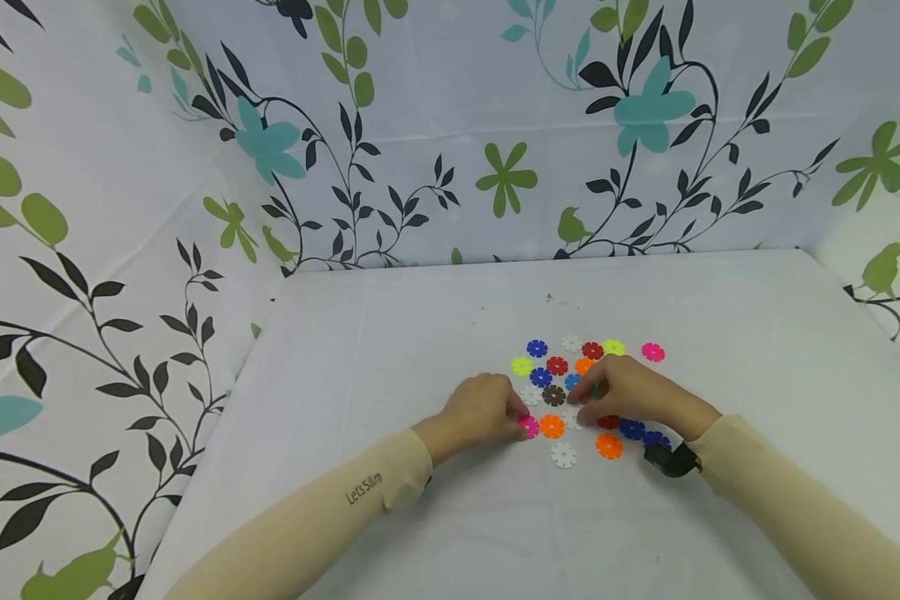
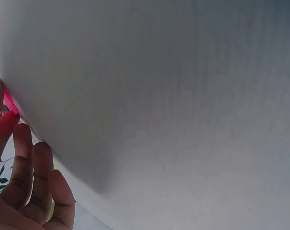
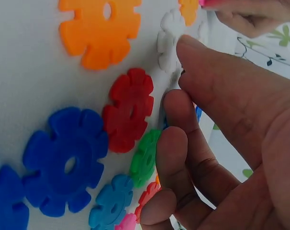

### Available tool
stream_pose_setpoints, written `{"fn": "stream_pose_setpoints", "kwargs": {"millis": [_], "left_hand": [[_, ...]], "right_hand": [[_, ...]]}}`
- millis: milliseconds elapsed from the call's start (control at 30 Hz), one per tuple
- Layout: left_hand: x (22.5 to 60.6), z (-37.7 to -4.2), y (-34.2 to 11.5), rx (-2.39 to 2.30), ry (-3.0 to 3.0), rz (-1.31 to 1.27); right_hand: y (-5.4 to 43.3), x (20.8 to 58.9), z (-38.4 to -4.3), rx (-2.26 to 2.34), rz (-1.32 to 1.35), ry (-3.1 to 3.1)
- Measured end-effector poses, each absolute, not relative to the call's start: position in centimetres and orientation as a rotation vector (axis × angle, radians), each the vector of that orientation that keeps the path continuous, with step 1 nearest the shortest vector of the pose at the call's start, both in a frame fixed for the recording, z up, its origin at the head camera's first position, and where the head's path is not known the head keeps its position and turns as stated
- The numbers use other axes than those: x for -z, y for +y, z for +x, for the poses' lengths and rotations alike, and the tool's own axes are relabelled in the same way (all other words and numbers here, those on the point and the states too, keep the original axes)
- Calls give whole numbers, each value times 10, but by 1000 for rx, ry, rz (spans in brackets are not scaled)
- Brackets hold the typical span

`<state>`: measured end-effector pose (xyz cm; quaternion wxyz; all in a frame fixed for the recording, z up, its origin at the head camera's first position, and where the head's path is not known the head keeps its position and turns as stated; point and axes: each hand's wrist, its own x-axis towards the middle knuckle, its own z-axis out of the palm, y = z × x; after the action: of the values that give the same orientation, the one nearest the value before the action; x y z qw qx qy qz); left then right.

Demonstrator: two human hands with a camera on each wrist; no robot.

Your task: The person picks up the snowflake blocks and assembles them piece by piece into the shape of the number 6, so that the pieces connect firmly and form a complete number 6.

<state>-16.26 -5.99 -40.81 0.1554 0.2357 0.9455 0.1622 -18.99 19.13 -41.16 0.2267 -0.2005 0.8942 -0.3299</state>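
My left hand [image 1: 483, 408] pinches a bright pink notched disc [image 1: 529, 427] between thumb and index finger, low at the tabletop; in the left wrist view the pink edge [image 2: 10, 101] shows between those fingertips. Right beside it lies an orange disc [image 1: 552, 427]. My right hand [image 1: 637, 392] reaches in from the right with fingers loosely bent. Its thumb tip is right at the edge of a white disc [image 3: 169, 42], the index fingertip a little apart from the thumb. A brown disc [image 1: 553, 395] lies close by the index finger. Red [image 3: 129, 110] and green [image 3: 146, 158] discs lie near the right fingers.
Several more coloured discs lie flat around the hands, among them a blue one [image 1: 537, 348], a yellow one [image 1: 522, 367] and a pink one [image 1: 653, 352]. Nearer me is a white disc [image 1: 563, 455]. Patterned cloth [image 1: 435, 125] backs the white table [image 1: 390, 333].
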Motion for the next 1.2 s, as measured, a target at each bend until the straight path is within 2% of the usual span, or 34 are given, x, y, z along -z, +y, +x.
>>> {"fn": "stream_pose_setpoints", "kwargs": {"millis": [367,867,1200], "left_hand": [[411,-157,-70,-693,2712,578],[408,-164,-110,-1350,2413,184],[396,-160,-112,-1763,2013,15]], "right_hand": [[181,410,-181,828,-497,2546],[178,410,-182,800,-598,2514],[159,397,-186,1072,-709,2540]]}}
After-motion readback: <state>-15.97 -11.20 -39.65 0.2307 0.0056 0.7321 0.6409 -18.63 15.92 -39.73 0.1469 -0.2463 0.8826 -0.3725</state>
